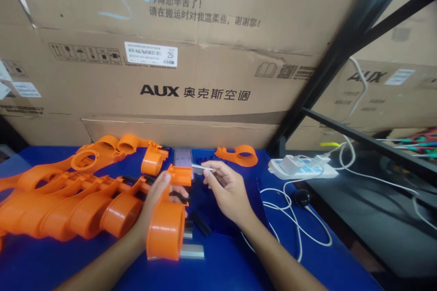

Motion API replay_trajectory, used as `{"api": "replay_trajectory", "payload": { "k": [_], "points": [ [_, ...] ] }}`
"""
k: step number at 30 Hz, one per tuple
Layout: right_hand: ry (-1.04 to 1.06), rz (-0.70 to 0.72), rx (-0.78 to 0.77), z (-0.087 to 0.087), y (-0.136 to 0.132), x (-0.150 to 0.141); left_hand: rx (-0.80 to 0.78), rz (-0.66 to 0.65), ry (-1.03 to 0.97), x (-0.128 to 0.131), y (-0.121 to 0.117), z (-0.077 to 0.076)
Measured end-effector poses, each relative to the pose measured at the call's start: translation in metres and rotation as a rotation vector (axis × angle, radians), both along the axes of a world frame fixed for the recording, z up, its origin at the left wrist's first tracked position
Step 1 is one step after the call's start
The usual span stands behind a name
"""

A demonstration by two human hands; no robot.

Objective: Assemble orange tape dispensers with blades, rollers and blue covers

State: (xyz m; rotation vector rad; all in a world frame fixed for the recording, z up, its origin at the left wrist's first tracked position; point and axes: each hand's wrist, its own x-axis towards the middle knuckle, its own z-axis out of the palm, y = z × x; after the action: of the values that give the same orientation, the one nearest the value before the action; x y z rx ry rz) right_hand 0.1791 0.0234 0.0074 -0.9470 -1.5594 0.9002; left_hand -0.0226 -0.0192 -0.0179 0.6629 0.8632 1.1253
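My left hand (157, 193) is closed around an orange plastic tape dispenser (166, 231), whose wide ring hangs below the fingers. Between the thumb and fingers of my right hand (232, 191) is a small serrated metal blade (201, 168). The blade's left end is close to the top part of the dispenser; whether they touch I cannot tell. Under the held dispenser, a flat metal strip (193, 251) lies on the blue table (221, 273), with a black piece (200, 223) beyond it. Part of my left hand's fingers is hidden behind the dispenser.
More orange dispensers (80, 211) lie in a row on the left, and another orange piece (241, 155) is at the back. A phone (183, 158) leans at the rear. To the right are a white power strip (303, 168), loose cables and a black metal frame (321, 50). Large cartons (205, 68) stand behind.
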Motion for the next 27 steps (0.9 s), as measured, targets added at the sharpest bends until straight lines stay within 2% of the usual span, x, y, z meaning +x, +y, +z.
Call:
{"api": "replay_trajectory", "payload": {
  "k": [3, 7, 10, 15, 23, 27],
  "points": [
    [-0.025, -0.007, 0.015, -0.003, 0.000, -0.001, -0.076, -0.116, -0.005, -0.007, 0.006, -0.005],
    [-0.041, -0.009, 0.023, -0.006, 0.001, -0.003, -0.113, -0.189, -0.014, -0.013, 0.011, -0.010],
    [-0.021, 0.000, 0.018, -0.006, 0.002, -0.004, -0.087, -0.127, -0.010, -0.008, 0.005, -0.007],
    [-0.077, 0.004, 0.028, -0.007, 0.002, -0.001, 0.017, 0.099, 0.040, 0.009, -0.005, 0.004],
    [-0.051, 0.014, 0.002, -0.012, -0.002, -0.008, 0.059, 0.156, 0.040, 0.018, -0.003, 0.010],
    [0.025, -0.051, -0.011, -0.010, -0.001, -0.008, 0.065, 0.165, 0.028, 0.019, -0.005, 0.009]
  ]
}}
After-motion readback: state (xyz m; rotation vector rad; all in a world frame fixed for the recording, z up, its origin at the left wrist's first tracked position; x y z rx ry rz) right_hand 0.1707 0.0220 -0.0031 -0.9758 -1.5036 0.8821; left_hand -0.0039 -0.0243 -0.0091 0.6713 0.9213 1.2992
